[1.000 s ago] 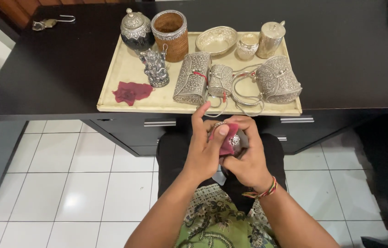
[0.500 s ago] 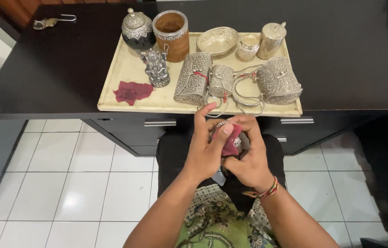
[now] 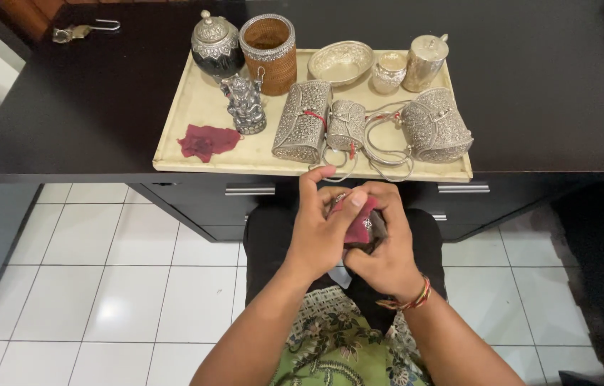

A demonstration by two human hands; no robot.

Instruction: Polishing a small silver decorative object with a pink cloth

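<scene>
Both hands meet over my lap, below the desk edge. My right hand [image 3: 388, 246] cups a small silver ornament [image 3: 372, 227], mostly hidden by fingers. My left hand [image 3: 322, 232] presses a small dark red cloth [image 3: 355, 223] against that ornament with thumb and fingers. A red and yellow thread band sits on my right wrist. Just above the hands lies a cream tray [image 3: 202, 107] on the dark desk.
The tray carries a red cloth scrap [image 3: 205, 140], a silver figurine [image 3: 245, 106], a lidded pot [image 3: 216, 44], a woven brown cup [image 3: 268, 44], a silver bowl [image 3: 341, 61], two small jars and three filigree purses [image 3: 303, 120]. A padlock [image 3: 80, 30] lies far left. White tiles below.
The left hand's fingers have shifted slightly as the red cloth moves over the ornament; both hands stay in the same place over my lap.
</scene>
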